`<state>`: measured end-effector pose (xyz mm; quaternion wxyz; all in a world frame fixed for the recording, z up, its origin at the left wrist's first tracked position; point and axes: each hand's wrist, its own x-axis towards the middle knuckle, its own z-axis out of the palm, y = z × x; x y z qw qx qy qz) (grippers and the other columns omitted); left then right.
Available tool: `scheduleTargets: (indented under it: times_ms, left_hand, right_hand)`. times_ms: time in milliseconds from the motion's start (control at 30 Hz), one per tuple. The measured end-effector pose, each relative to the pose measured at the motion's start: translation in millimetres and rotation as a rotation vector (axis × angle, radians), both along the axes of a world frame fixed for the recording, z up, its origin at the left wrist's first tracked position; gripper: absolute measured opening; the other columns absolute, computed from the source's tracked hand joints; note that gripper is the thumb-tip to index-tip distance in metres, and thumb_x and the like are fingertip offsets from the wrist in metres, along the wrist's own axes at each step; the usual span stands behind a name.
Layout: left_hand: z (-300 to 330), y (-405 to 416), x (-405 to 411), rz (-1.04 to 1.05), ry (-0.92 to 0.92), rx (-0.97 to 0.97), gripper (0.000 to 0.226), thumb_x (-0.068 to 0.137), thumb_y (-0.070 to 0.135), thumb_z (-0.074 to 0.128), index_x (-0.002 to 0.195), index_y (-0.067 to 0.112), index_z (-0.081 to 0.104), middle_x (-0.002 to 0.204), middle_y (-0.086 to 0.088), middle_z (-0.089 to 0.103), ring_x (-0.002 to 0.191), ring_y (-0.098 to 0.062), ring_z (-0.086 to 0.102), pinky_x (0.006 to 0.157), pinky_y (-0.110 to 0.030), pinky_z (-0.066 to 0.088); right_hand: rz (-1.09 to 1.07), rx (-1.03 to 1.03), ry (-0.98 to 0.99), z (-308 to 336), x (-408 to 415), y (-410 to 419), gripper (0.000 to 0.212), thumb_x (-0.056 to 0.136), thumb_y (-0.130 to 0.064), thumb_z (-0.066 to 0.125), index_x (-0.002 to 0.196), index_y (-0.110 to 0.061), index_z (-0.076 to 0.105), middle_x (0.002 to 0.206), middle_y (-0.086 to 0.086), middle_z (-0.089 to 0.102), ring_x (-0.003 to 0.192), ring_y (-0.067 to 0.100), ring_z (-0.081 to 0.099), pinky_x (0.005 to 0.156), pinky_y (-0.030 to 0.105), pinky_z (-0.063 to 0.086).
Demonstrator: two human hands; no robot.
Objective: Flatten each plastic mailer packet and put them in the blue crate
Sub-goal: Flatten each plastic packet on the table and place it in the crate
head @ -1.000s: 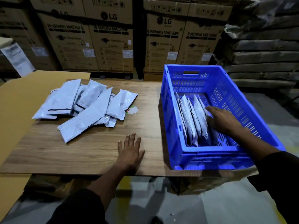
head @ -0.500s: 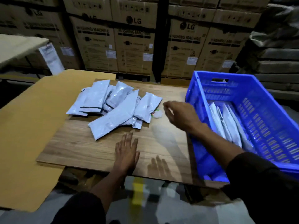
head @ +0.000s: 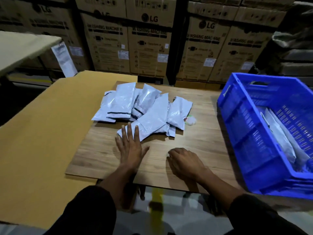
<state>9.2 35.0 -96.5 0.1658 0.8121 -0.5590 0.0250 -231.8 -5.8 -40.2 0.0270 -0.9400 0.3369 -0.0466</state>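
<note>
Mailer pile (head: 144, 111) under flat left hand's (head: 130, 146) fingertips (head: 129, 131)

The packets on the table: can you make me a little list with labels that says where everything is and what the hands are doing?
pile of packets: on the wooden table, left of the crate
blue crate: right side, some packets in the crate standing on edge
left hand: flat, fingers straight, fingertips on the nearest packet
right hand: fingers curled, on the table, holding nothing

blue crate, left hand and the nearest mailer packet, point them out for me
blue crate (head: 243, 119): head view, left outer wall.
left hand (head: 129, 147): head view, back of the hand.
nearest mailer packet (head: 152, 121): head view, middle of its top face.
</note>
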Motion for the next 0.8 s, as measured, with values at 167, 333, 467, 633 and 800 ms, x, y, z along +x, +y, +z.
scheduleTargets:
  times_ms: [167, 333, 467, 633, 800]
  left_hand:
    - [-3.4, -21.1, 20.1, -0.034, 0.144, 0.105, 0.093, 0.089, 0.060, 0.060, 0.160, 0.016, 0.019, 0.165, -0.017, 0.017, 0.151, -0.040, 0.011, 0.114, -0.066, 0.016]
    - [-10.6, -4.5, 14.5, -0.104, 0.064, -0.001, 0.070, 0.090, 0.034, 0.070, 0.152, 0.016, 0.042, 0.155, -0.016, 0.040, 0.143, -0.040, 0.034, 0.108, -0.066, 0.031]
    - [-13.9, 20.6, 8.6, -0.173, -0.010, -0.018, 0.063, 0.096, 0.039, 0.054, 0.154, 0.019, 0.035, 0.156, -0.013, 0.036, 0.143, -0.037, 0.033, 0.109, -0.062, 0.032]
    - [-19.1, 45.7, -21.0, -0.360, -0.051, 0.000, 0.064, 0.097, 0.050, 0.040, 0.151, 0.016, 0.038, 0.154, -0.015, 0.040, 0.140, -0.039, 0.038, 0.109, -0.067, 0.031]
    - [-11.5, 56.5, -74.4, -0.494, -0.037, 0.059, 0.074, 0.096, 0.063, 0.036, 0.153, 0.016, 0.036, 0.160, -0.011, 0.034, 0.147, -0.035, 0.028, 0.114, -0.069, 0.021]
  right_hand:
    - [-0.073, 0.030, 0.019, 7.9, 0.7, 7.3, 0.025, 0.098, -0.042, 0.037, 0.099, -0.023, 0.053, 0.105, -0.003, 0.063, 0.097, 0.025, 0.059, 0.064, 0.036, 0.047]
    - [-0.141, 0.040, 0.018, 11.3, -1.4, 9.5, 0.039, 0.095, -0.048, 0.031, 0.113, -0.024, 0.055, 0.118, -0.003, 0.062, 0.107, 0.024, 0.058, 0.072, 0.036, 0.050]
    - [-0.171, -0.016, -0.047, 5.9, -7.0, 5.4, 0.041, 0.098, -0.037, 0.043, 0.131, -0.016, 0.058, 0.132, 0.006, 0.060, 0.118, 0.029, 0.058, 0.088, 0.040, 0.054]
    - [-0.250, -0.189, -0.163, 7.3, -12.7, 10.3, 0.045, 0.098, -0.034, 0.040, 0.125, -0.007, 0.063, 0.133, 0.013, 0.062, 0.125, 0.031, 0.056, 0.098, 0.048, 0.048]
    - [-0.250, -0.144, -0.177, -5.9, -27.8, 21.5, 0.051, 0.103, -0.039, 0.030, 0.129, -0.008, 0.060, 0.135, 0.011, 0.061, 0.127, 0.027, 0.054, 0.108, 0.045, 0.034]
